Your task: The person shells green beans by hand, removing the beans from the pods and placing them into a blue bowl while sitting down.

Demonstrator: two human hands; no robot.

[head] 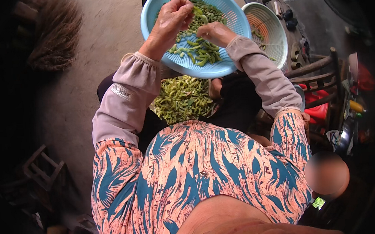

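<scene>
My left hand (175,16) pinches a light green bean pod (201,15) over a blue plastic basket (201,73). Close by, my right hand (216,33) has its fingers curled near the pod's lower end; whether it grips anything is hidden. Loose shelled green beans (211,12) cover the far part of the basket. Nearer me in it lies a small pile of unopened pods (204,53). Below the basket, between my legs, is a large heap of green pods (186,99). Both forearms wear pale sleeve covers.
A pale plastic colander (279,31) with a few pods stands right of the basket. Farther right are a wooden chair (316,69), a red plastic item (317,106) and another person (328,174) close beside me. A bristly broom (55,35) and a small wooden frame (44,167) lie left.
</scene>
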